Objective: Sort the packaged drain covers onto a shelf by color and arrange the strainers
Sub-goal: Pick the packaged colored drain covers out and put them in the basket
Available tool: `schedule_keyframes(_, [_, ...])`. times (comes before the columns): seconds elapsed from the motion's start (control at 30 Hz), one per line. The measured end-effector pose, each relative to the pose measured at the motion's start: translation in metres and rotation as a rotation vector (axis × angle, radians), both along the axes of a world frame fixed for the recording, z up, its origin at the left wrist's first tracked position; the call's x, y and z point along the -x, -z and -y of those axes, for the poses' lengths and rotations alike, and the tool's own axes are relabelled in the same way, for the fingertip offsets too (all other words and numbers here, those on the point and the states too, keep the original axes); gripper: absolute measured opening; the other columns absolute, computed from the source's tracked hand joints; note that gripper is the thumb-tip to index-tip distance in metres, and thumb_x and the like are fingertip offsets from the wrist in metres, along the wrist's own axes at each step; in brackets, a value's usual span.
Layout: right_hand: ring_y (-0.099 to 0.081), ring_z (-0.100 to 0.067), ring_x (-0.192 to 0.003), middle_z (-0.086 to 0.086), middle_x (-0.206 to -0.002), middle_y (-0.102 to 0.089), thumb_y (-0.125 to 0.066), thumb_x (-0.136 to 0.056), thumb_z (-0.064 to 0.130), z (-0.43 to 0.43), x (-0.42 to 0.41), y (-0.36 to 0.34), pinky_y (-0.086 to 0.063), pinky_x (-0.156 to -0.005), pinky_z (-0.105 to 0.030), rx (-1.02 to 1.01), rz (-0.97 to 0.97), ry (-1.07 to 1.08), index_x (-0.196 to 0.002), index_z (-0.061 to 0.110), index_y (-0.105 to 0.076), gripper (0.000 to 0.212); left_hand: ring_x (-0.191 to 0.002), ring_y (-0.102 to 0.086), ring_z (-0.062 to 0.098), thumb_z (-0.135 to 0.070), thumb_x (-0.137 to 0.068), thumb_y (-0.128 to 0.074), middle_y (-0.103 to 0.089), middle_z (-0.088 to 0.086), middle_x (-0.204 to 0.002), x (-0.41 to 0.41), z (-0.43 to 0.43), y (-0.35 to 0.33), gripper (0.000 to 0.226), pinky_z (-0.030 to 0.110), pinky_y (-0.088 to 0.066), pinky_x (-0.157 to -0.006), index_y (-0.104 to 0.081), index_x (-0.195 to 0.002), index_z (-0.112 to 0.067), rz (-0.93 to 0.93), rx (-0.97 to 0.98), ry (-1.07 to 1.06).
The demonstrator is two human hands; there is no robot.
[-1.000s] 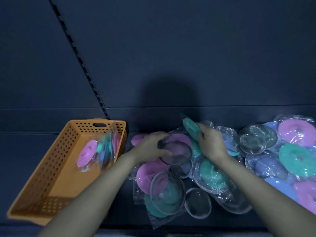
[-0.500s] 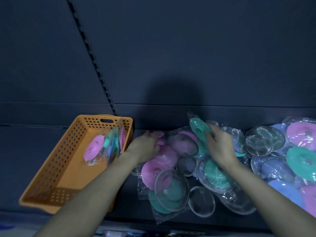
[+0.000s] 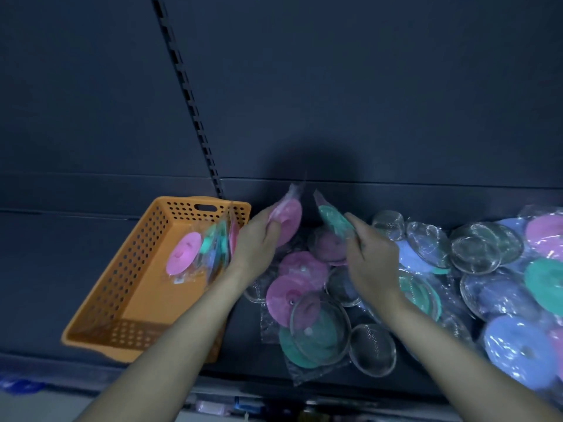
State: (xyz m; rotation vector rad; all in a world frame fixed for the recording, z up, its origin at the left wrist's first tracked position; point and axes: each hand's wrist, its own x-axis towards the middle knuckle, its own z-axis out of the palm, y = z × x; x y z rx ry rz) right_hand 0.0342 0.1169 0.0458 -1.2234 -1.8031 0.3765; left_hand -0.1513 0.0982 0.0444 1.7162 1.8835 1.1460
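The left hand (image 3: 256, 245) grips a pink packaged drain cover (image 3: 289, 222) above the shelf (image 3: 246, 330), just beside the orange basket (image 3: 122, 269). The right hand (image 3: 371, 257) pinches a teal packaged cover (image 3: 333, 219), apparently by its plastic wrap. Below them, pink, teal and blue covers lie jumbled with mesh strainers (image 3: 373, 350).

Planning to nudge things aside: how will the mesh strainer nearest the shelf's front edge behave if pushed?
The strainer is a shallow round mesh bowl, so it is probably light and would skid or rock rather than roll. It sits near the shelf front beside a glossy bag, so a firm push might slide it off.
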Motion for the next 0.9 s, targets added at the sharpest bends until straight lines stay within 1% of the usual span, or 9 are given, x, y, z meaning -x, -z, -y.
schedule_keyframes(0.07, [-0.058, -0.013, -0.086, -0.009, -0.097, -0.071, -0.047, -0.084, 0.005, 0.011, 0.012, -0.002, -0.032, -0.075, -0.007, -0.005, 0.017, -0.016, -0.112, -0.002, -0.065, 0.033, -0.088, -0.06, 0.017, -0.014, -0.1, -0.038, -0.065, 0.002, -0.096, 0.004, 0.007, -0.006, 0.032, -0.005, -0.032, -0.066, -0.058, -0.124, -0.007, 0.052, -0.023, -0.043])
schedule_keyframes(0.13, [-0.055, -0.013, -0.072, 0.002, -0.083, -0.068, -0.051, -0.082, 0.0, 0.023, 0.023, 0.004, -0.032, -0.065, -0.01, 0.046, 0.124, -0.118, -0.103, 0.004, -0.067, 0.026, -0.071, -0.054, 0.002, -0.011, -0.098, -0.041, -0.055, -0.013, -0.077, 0.008, 0.014, -0.011, 0.027, 0.003, -0.034, -0.056, -0.061, -0.112, 0.0, 0.082, -0.064, -0.059])
schedule_keyframes(0.27, [-0.061, -0.021, -0.079, -0.002, -0.089, -0.064, -0.053, -0.071, 0.005, 0.047, 0.041, 0.034, -0.049, -0.063, -0.033, 0.158, 0.525, -0.395, -0.089, 0.011, -0.061, 0.021, -0.074, -0.051, -0.002, -0.009, -0.097, -0.042, -0.056, -0.016, -0.085, 0.02, 0.032, -0.012, 0.028, 0.002, -0.035, -0.061, -0.061, -0.119, -0.008, 0.075, -0.099, -0.05])
schedule_keyframes(0.37, [-0.064, -0.024, -0.075, -0.004, -0.089, -0.062, -0.073, -0.065, 0.019, 0.064, 0.047, 0.046, -0.047, -0.052, -0.027, 0.109, 0.692, -0.371, -0.086, 0.011, -0.062, 0.025, -0.081, -0.052, -0.011, -0.01, -0.098, -0.041, -0.054, -0.022, -0.088, 0.026, 0.043, -0.007, 0.027, 0.004, -0.037, -0.062, -0.059, -0.118, -0.009, 0.115, -0.076, -0.014])
schedule_keyframes(0.47, [-0.066, -0.027, -0.08, -0.012, -0.088, -0.067, -0.078, -0.048, 0.06, 0.079, 0.062, 0.045, -0.054, -0.064, -0.026, 0.165, 0.812, -0.261, -0.088, 0.004, -0.066, 0.07, -0.08, -0.051, -0.015, -0.014, -0.099, -0.041, -0.051, -0.021, -0.084, 0.028, 0.052, -0.001, 0.025, 0.008, -0.039, -0.06, -0.058, -0.117, -0.011, 0.157, -0.049, -0.023])
schedule_keyframes(0.57, [-0.062, -0.045, -0.099, -0.033, -0.106, -0.063, -0.084, -0.034, 0.059, 0.078, 0.076, 0.055, -0.054, -0.085, -0.047, 0.265, 0.912, -0.212, -0.107, -0.012, -0.061, 0.104, -0.087, -0.055, -0.005, -0.02, -0.1, -0.042, -0.056, -0.019, -0.088, 0.03, 0.057, 0.002, 0.028, 0.022, -0.048, -0.068, -0.06, -0.12, -0.015, 0.201, -0.021, -0.01])
schedule_keyframes(0.73, [-0.065, -0.034, -0.082, -0.022, -0.091, -0.064, -0.079, -0.061, 0.015, 0.065, 0.077, 0.035, -0.052, -0.066, -0.03, 0.241, 0.693, -0.088, -0.095, -0.007, -0.062, 0.043, -0.084, -0.059, 0.021, -0.027, -0.099, -0.041, -0.062, 0.01, -0.093, 0.035, 0.059, -0.001, 0.021, 0.049, -0.051, -0.067, -0.06, -0.107, -0.025, 0.347, -0.009, -0.031])
schedule_keyframes(0.8, [-0.062, -0.034, -0.089, -0.021, -0.099, -0.062, -0.054, -0.091, 0.021, 0.056, 0.073, 0.018, -0.043, -0.068, -0.033, 0.265, 0.486, -0.004, -0.103, -0.001, -0.056, 0.025, -0.084, -0.06, 0.024, -0.039, -0.094, -0.039, -0.062, 0.013, -0.094, 0.041, 0.057, -0.001, 0.029, 0.05, -0.052, -0.065, -0.06, -0.108, -0.025, 0.353, -0.011, -0.067])
schedule_keyframes(0.9, [-0.054, -0.035, -0.072, -0.021, -0.074, -0.059, -0.045, -0.094, 0.014, 0.034, 0.06, 0.007, -0.024, -0.058, -0.031, 0.364, 0.231, 0.078, -0.072, 0.006, -0.049, 0.024, -0.082, -0.06, 0.023, -0.042, -0.09, -0.039, -0.063, 0.008, -0.09, 0.043, 0.055, -0.003, 0.034, 0.04, -0.049, -0.06, -0.06, -0.106, -0.021, 0.346, -0.007, -0.095])
